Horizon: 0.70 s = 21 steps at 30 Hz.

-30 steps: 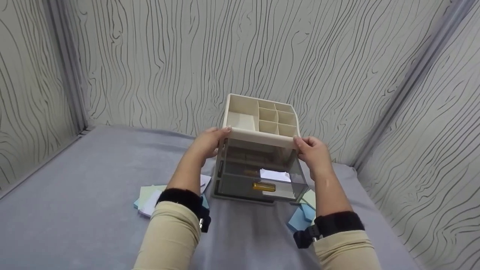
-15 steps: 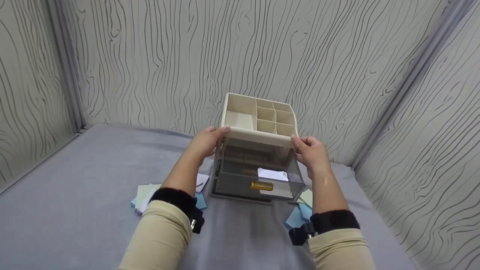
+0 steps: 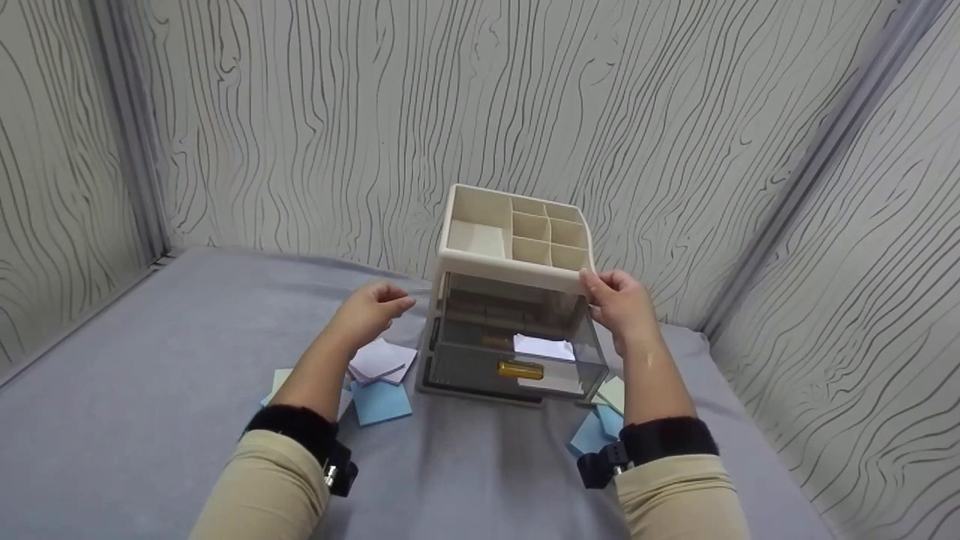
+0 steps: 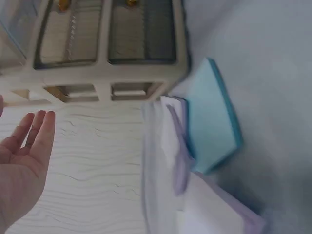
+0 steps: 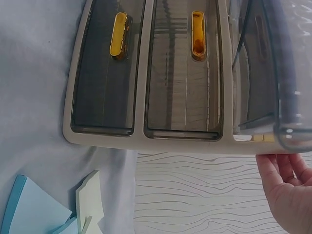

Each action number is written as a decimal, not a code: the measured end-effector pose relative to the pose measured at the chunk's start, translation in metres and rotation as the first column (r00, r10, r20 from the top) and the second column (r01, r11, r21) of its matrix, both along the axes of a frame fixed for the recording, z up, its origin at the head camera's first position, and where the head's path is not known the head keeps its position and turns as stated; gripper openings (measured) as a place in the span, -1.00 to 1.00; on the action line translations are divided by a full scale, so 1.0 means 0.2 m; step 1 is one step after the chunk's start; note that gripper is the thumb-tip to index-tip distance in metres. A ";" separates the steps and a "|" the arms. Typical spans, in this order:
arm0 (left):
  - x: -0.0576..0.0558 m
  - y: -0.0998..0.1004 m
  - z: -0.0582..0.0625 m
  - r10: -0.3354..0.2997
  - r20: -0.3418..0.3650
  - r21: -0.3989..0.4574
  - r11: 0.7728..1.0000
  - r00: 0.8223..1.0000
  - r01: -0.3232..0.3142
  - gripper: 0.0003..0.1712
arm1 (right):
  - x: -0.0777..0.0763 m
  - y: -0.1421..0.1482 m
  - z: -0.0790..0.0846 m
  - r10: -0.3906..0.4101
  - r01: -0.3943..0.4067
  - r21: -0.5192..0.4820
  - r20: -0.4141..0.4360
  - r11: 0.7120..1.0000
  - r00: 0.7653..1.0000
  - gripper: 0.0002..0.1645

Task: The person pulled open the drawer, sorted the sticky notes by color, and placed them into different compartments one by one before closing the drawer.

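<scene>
A cream desktop drawer organizer stands on the cloth, its top divided into compartments. Its smoky clear top drawer with an amber handle is pulled out, and a white paper pad shows inside it. My right hand holds the organizer's front right top corner, thumb on the rim and fingers at the side. To the left of the organizer, apart from it, my left hand hangs in the air with relaxed fingers and nothing in them. In the left wrist view its fingers are nearly straight.
Lilac sticky-note pads and a blue pad lie left of the organizer, below my left hand. Blue pads and a pale green pad lie at the right, by my forearm. A wood-grain patterned wall rises behind the grey cloth.
My left hand has let go of the organizer's front left corner and moved left and down, uncovering the lilac and blue pads. My right hand keeps its hold.
</scene>
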<state>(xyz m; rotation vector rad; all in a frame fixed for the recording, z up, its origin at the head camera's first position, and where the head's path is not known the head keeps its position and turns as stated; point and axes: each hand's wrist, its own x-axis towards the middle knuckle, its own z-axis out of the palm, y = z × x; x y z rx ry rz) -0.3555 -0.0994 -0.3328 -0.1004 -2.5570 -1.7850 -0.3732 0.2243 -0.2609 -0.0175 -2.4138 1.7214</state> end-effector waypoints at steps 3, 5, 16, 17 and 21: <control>0.00 -0.04 -0.07 0.043 -0.002 -0.154 0.987 0.999 -0.043 -0.53 | 0.00 0.00 0.00 0.006 -0.006 0.005 0.001 1.000 1.000 -0.51; 0.00 -0.06 -0.11 0.059 0.005 -0.238 0.970 0.998 -0.056 -0.54 | 0.00 0.01 0.00 0.009 -0.009 0.005 0.000 1.000 1.000 -0.50; 0.07 -0.16 -0.16 0.180 0.212 -0.531 0.846 0.961 -0.041 -0.56 | 0.01 0.00 0.01 -0.011 0.011 0.027 0.011 1.000 1.000 -0.50; 0.08 -0.16 -0.17 0.195 0.225 -0.544 0.838 0.955 -0.043 -0.53 | 0.01 0.00 0.01 -0.011 0.011 0.025 0.012 1.000 1.000 -0.50; 0.13 -0.18 -0.17 0.252 0.233 -0.598 0.799 0.939 -0.066 -0.48 | 0.01 0.01 0.01 -0.011 0.011 0.015 0.016 1.000 1.000 -0.50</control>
